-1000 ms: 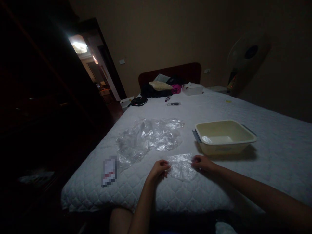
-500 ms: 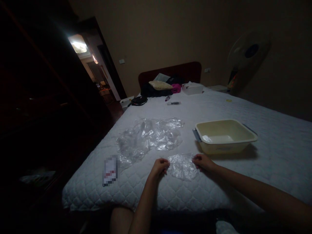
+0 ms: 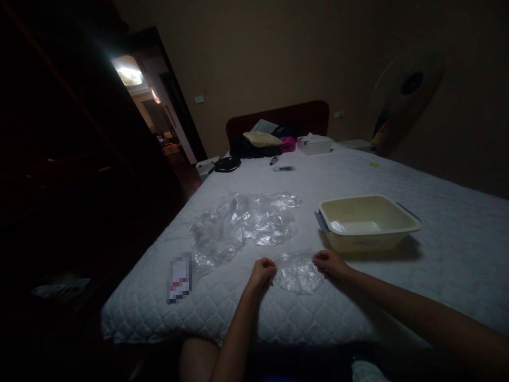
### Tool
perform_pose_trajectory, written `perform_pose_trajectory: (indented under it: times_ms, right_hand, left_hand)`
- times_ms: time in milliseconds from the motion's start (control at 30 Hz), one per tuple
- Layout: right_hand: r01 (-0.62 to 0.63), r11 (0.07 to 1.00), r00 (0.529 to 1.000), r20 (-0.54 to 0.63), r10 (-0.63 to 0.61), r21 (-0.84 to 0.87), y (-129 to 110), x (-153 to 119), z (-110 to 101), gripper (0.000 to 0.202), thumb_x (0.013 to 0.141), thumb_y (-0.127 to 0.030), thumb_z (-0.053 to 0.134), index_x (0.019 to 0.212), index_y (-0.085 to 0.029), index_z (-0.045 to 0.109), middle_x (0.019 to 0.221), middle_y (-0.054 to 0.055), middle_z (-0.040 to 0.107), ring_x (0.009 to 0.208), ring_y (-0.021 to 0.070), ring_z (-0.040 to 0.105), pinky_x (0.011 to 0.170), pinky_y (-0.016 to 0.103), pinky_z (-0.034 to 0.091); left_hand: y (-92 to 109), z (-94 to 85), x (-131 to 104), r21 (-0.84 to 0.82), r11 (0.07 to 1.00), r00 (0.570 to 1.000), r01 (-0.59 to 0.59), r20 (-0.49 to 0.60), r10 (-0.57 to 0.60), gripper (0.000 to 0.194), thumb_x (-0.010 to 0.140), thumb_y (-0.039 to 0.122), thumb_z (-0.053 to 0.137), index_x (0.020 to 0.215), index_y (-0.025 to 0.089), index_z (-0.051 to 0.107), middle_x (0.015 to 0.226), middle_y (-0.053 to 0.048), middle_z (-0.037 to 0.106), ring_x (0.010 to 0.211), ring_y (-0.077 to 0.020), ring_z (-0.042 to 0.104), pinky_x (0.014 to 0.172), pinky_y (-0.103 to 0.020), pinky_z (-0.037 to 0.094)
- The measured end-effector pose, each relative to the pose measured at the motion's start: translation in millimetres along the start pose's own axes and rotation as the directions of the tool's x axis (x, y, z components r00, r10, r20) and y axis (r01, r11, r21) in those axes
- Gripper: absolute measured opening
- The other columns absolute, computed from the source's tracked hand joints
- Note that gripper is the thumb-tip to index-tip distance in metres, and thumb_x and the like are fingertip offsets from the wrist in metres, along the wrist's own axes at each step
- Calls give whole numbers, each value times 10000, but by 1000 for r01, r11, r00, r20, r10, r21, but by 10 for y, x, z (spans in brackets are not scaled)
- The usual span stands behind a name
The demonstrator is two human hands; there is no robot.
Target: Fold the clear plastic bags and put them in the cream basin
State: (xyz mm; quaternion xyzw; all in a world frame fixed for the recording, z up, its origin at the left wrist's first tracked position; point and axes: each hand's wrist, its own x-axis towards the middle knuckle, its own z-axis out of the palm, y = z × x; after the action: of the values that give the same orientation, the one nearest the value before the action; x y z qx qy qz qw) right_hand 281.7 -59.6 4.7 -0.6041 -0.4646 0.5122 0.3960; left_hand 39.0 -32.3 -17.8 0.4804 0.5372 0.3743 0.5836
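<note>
- You had a small crinkled clear plastic sheet (image 3: 299, 274) between your hands, low over or on the white quilted bedcover (image 3: 222, 315) near its front edge; whether it touched the cloth throughout, I could not tell.
- Your left hand (image 3: 263, 271) pinched its left edge between thumb and fingers; your right hand (image 3: 329, 263) pinched its upper right side the same way.
- Film that thin could well have torn or stretched if you had pulled your hands hard apart, since all the strain fell on two small grips.
- Its slick surface might have slid out of either pinch, as only fingertips held it and the lower edge hung loose, without support.
- A larger, rumpled clear plastic sheet (image 3: 254, 217) lay just beyond, towards your left; the two looked so alike that a careless sweep could have tangled them.
- A cream plastic basin (image 3: 369, 242) with grey handles stood just beyond your right hand. A wide outward move of that hand might have knocked it.
- Dim light made clear edges hard to find, inviting a missed grip.
</note>
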Motion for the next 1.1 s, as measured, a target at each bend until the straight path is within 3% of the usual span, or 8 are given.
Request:
perform_pose_trajectory:
  times_ms: [267,467,700,933,1100]
  right_hand:
    - [34,999,998,-52,-33,15,30,23,-3,238,553,-318,607,714,-190,487,516,-58,495,477,127,547,367,195,377]
    - [115,992,992,-46,-117,-50,6,25,-20,177,538,-286,605,609,-182,481,487,-48,503,470,117,506,440,224,389]
    - [251,949,967,13,-253,-192,-3,-27,-143,66,551,-187,579,599,-165,538,579,-10,557,586,142,524,536,233,397]
    - [471,686,874,189,-447,-555,8,-208,-214,120,619,-96,464,684,-173,529,677,14,563,648,156,518,594,244,380]
    - [581,411,789,361,-498,-703,-67,-402,-238,175,659,-58,399,728,-191,490,722,13,539,615,130,473,555,227,323]
  left_hand:
    - [-33,15,-25,-14,997,997,-72,-12,72,210,546,276,637,628,146,494,469,66,461,309,-41,383,297,-165,307]
    - [-65,17,-16,3,990,990,-143,-14,143,330,578,279,627,873,145,561,615,44,536,346,-34,388,336,-167,311]
    - [-68,-37,-24,115,961,966,-252,-26,256,92,571,125,608,655,135,644,669,-24,596,651,-132,550,546,-195,409]
    - [-35,-37,-140,172,918,930,-357,-23,366,230,570,33,518,680,158,678,760,-30,599,746,-149,552,640,-217,419]
    - [9,-24,-301,347,779,845,-521,83,528,265,641,43,504,716,206,700,784,-25,607,712,-137,555,675,-230,424]
